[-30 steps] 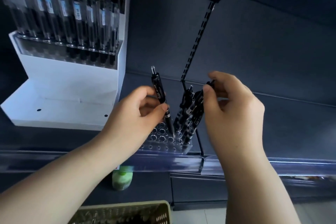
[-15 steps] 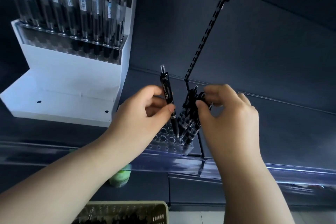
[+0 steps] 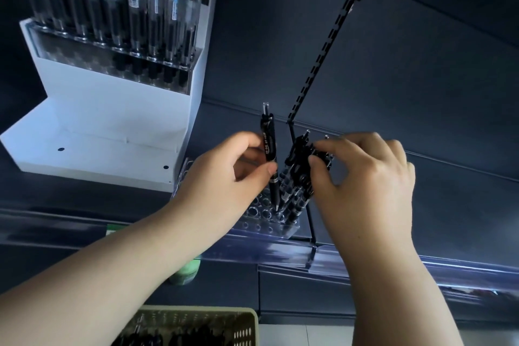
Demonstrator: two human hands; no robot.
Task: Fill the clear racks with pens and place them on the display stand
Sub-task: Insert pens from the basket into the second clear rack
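Nearest to the person, at the bottom edge, a woven basket [image 3: 247,323] holds dark pens, too dim to count, and a green bottle [image 3: 185,272] stands below the shelf edge [image 3: 407,264]. On the shelf just behind that edge sits the clear rack [image 3: 261,216], with both hands over it. The left hand [image 3: 224,185] pinches a single pen [image 3: 269,149] between thumb and fingers [image 3: 252,142]; the pen is upright, tip down, just above an empty hole near the rack's middle. The right hand [image 3: 365,182] has its fingers curled round the tops of the standing pens [image 3: 295,182], which lean together in the right part of the rack. Many holes on the left part are not filled. So I judge the step is filling this rack, about halfway or less. The next move calls for lowering the tip straight into the hole while the right hand keeps the leaning pens aside. Farther back on the left stands the white display stand [image 3: 112,109]; its upper step carries a full rack [image 3: 118,64] and its lower step has none.
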